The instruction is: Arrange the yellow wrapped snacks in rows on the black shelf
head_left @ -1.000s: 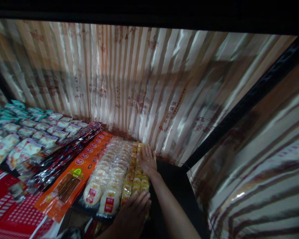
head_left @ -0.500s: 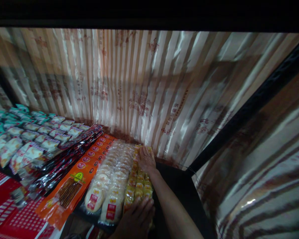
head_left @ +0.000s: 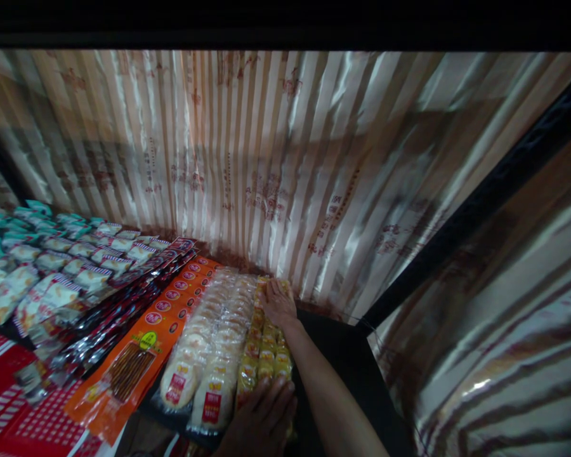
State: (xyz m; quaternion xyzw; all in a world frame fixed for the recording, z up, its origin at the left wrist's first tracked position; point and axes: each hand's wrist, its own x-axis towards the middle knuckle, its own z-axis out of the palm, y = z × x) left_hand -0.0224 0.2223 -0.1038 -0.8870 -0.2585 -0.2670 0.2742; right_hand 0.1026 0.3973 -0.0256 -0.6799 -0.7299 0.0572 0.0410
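Observation:
Rows of small yellow snack packs [head_left: 266,346] lie at the right end of the goods on a black shelf [head_left: 345,374]. My right hand [head_left: 278,303] rests flat on the far end of these packs, fingers stretched toward the curtain. At the near end, my left hand [head_left: 261,416] lies with its fingers extended against the front packs. Its wrist runs out of the bottom of the view. Left of the yellow packs, clear-wrapped round white crackers [head_left: 212,393] lie in two rows, with red labels on the front ones.
Orange packs [head_left: 133,358] with brown sticks lie left of the crackers, beside dark red shiny packs [head_left: 118,317]. Farther left are white snack bags [head_left: 47,298] and teal ones [head_left: 33,216]. Red baskets [head_left: 42,412] stand at lower left. A striped curtain [head_left: 266,146] hangs behind; a black post [head_left: 457,216] slants at right.
Both hands stay nearly in place on the yellow packs. The view has shifted very slightly.

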